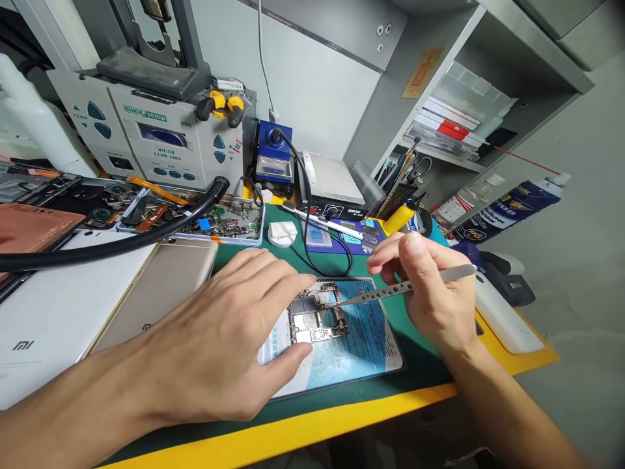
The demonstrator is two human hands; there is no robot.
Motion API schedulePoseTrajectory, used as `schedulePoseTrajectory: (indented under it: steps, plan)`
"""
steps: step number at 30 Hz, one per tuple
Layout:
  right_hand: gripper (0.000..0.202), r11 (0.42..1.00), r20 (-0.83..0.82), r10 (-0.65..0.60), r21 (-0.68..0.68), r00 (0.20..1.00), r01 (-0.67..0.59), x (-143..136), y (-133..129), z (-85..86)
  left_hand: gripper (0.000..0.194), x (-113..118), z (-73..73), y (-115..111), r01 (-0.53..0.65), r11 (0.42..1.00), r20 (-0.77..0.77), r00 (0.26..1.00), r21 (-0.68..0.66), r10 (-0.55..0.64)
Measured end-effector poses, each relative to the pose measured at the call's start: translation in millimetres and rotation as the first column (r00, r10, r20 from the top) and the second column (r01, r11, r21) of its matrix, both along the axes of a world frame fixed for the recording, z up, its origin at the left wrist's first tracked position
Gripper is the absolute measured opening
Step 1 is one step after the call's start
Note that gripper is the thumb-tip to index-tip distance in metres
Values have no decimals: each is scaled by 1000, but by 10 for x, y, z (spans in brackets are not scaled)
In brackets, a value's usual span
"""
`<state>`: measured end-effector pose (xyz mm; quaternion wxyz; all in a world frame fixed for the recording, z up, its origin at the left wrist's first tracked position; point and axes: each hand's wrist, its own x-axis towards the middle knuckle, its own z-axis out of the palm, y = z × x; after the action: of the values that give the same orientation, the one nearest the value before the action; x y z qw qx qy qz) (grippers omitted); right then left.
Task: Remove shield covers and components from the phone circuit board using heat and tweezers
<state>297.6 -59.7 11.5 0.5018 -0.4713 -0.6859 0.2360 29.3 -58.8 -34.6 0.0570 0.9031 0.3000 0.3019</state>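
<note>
The right hand [437, 286] grips metal tweezers [385, 292], their tips at a circuit board [307, 322] lying on a blue-and-white pad [351, 365] on the worktop [288, 435]; whether they touch is unclear. The left hand [249, 319] spreads open at the board's left side, thumb and forefinger apart. A slipping tip could gouge the board; poorly steadied, it might skid across the pad.

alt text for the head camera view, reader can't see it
The right hand holds metal tweezers, tips at a circuit board, with the left hand at its left edge. The board lies on a blue-and-white pad; a QUICK station stands behind, at left.
</note>
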Motion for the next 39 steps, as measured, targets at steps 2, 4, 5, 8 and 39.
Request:
schedulePoseTrajectory:
  steps: [2,4,5,8,39]
  plan:
    - [54,999,-41,-3,49,999,5,-35,44,54,44,2,-22,3,-3,1000,-14,1000,19,3]
    - [54,998,-129,33,56,991,-26,-102,85,118,43,4,-36,9,4,1000,-4,1000,22,-4]
    - [55,998,-177,55,35,983,-49,-147,102,155,40,5,-40,12,7,1000,12,1000,13,-7]
    - [63,988,-298,106,-79,949,-136,-302,130,274,33,11,-38,20,15,999,59,998,-30,-13]
    - [79,915,-529,275,-112,803,-387,-478,-83,158,23,28,-3,12,33,998,80,996,-52,-29]
